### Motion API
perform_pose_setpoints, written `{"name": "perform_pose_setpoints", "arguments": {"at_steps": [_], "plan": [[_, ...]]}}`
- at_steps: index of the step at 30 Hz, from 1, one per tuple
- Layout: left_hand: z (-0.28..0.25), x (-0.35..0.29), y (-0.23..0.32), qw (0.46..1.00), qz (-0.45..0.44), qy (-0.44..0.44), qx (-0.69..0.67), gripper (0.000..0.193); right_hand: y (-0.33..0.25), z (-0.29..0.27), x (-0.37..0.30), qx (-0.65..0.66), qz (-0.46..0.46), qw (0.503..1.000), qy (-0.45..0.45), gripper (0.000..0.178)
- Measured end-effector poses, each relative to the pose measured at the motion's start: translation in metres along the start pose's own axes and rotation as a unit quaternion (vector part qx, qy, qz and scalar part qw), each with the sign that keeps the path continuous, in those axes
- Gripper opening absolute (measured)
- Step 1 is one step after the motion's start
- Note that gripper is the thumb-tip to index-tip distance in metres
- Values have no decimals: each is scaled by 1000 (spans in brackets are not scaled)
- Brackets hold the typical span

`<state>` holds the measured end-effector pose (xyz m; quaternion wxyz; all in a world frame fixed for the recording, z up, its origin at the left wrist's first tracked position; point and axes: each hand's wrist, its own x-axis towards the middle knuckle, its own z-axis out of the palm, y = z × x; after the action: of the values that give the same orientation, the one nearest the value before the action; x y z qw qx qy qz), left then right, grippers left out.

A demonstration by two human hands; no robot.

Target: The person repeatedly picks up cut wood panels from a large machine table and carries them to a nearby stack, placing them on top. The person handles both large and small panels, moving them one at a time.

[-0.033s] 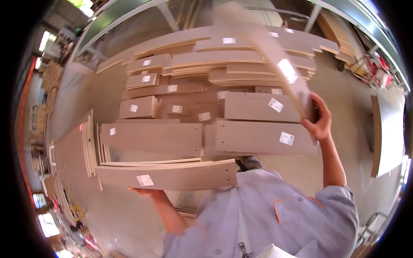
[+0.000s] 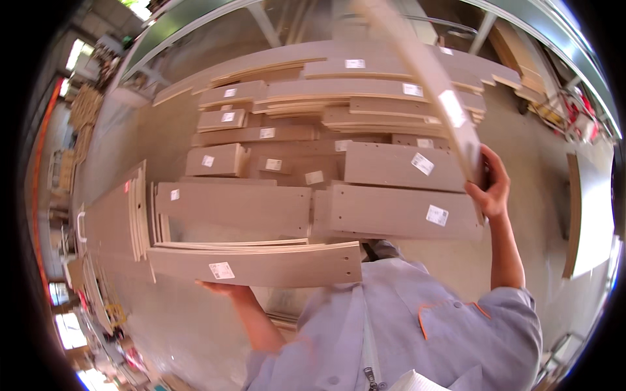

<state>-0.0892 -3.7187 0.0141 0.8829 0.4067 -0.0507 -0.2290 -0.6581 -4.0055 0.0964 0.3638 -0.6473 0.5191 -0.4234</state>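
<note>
My right hand [image 2: 493, 182] grips the near end of a long grey-brown board [image 2: 438, 78]. The board stands tilted on edge, its far end raised over the stacks and blurred; a white label is on its face. Low on the left, my left hand [image 2: 225, 287] is under a small bundle of grey-brown panels [image 2: 287, 266] and bears them against my front. Most of its fingers are hidden behind the bundle. The front panel has a white label and two holes at its right end.
Stacks of labelled grey-brown boards [image 2: 391, 207] lie in rows ahead. Taller panels [image 2: 111, 208] lean at the left. A large light panel [image 2: 590, 215] stands at the right, near a red and white cart [image 2: 577, 117]. A metal frame [image 2: 261, 23] runs along the far side.
The long board in my right hand has swung slightly to the right, and the view has shifted a little. My left hand still bears the bundle.
</note>
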Motion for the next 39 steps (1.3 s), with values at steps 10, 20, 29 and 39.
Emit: {"name": "perform_pose_setpoints", "arguments": {"at_steps": [10,20,29,39], "plan": [[18,-20,20,993,111,-26,-3,70,6,35,49,140,-11,990,14,66],[-47,64,75,990,130,60,-14,67,-68,180,61,94,-59,992,-68,70],[-99,179,132,995,69,57,-32,70,-130,333,114,24,-100,991,-87,66],[-88,274,135,994,80,70,34,69,-125,513,294,-226,-180,932,-219,57]]}}
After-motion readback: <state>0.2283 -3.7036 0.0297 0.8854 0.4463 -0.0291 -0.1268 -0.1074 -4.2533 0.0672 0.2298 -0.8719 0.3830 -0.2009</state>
